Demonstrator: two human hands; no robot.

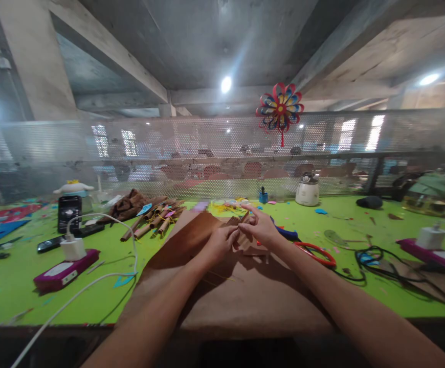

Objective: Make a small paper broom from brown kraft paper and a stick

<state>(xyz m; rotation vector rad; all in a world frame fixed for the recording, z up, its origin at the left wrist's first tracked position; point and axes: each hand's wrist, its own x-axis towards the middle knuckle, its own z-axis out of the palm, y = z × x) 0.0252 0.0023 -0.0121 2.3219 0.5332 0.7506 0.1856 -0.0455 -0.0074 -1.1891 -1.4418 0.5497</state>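
**Both hands pinching a folded edge of brown paper**

I judge this as mid-fold: my left hand point(220, 244) and right hand point(260, 228) meet at the far edge of the brown paper sheet point(222, 286), fingers closed on a small pleated bit of it. The next move likely needs a firm pinch so the crease holds. The sheet spreads from under both hands back toward me. Rolled paper sticks point(153, 217) lie beyond my left hand; red-handled scissors point(316, 253) sit just beside my right wrist on the green table point(23, 286).
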